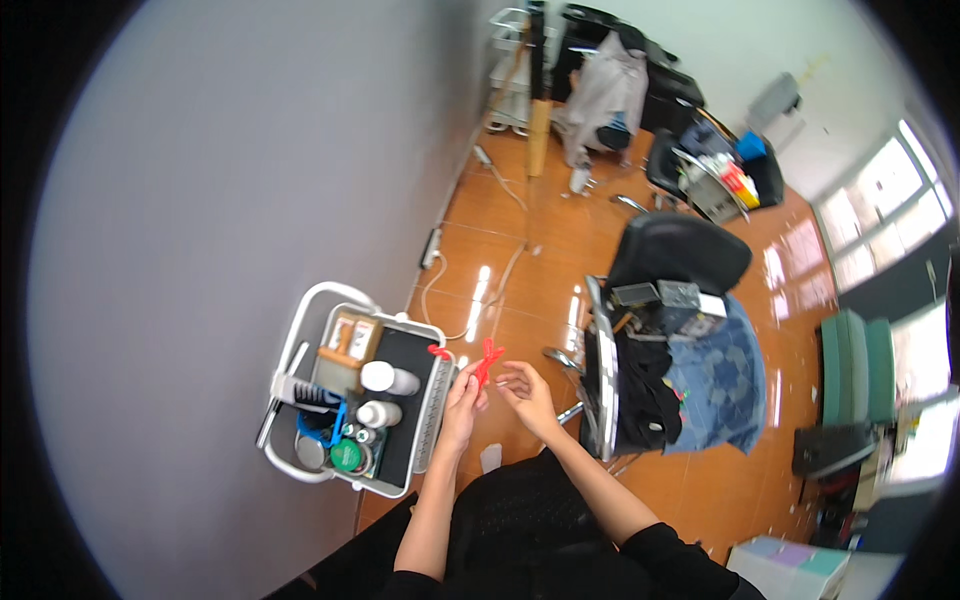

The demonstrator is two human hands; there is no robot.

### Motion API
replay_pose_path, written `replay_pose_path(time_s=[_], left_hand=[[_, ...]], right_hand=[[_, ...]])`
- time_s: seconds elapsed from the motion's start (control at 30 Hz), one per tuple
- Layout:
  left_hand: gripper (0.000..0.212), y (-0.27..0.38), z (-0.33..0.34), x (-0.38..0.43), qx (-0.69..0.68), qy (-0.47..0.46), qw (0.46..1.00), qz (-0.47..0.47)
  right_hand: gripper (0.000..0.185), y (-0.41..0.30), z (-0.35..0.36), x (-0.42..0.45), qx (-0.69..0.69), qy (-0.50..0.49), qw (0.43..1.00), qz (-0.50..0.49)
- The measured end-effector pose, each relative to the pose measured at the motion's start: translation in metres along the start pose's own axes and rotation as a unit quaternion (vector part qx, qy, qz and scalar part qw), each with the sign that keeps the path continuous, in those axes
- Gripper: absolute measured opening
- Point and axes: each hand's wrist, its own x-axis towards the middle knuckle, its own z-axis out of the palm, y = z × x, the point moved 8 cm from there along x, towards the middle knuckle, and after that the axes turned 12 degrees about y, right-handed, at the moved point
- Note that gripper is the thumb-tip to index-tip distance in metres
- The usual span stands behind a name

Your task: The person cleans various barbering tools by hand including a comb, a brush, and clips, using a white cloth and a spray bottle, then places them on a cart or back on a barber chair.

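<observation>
Red plastic pieces (487, 361), probably hair clips, stick up from my left hand (463, 405), whose fingers are closed around them. Just to the right is my right hand (529, 396), its fingers curved and loosely apart, close to the red pieces but not visibly gripping them. A white trolley (427, 420) stands at my left against the wall. In its top tray lie white bottles (381, 376), a black comb (315, 395), a wooden-handled brush (341, 352) and a green-lidded jar (346, 455). Another red piece (439, 351) hangs on the tray's rim.
A black salon chair (679, 251) at the right carries boxes (682, 307), black cloth and a blue patterned cloth (716, 375). A second loaded chair (765, 176) stands behind it. A white cable (499, 296) crosses the tiled floor near a power strip (431, 247).
</observation>
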Motion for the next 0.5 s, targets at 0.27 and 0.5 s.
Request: replay_pose_path(time_s=[0.27,0.5], left_hand=[[0.035,-0.099,0.137,0.006,0.104,-0.094,0.989,-0.05],[0.035,-0.195,0.216,-0.008,0.153,-0.136,0.972,-0.113]], right_hand=[[0.029,0.029,-0.203,-0.019,0.024,0.199,0.98,0.009],[0.023,0.1,-0.362,-0.022,-0.04,0.324,0.945,0.025]])
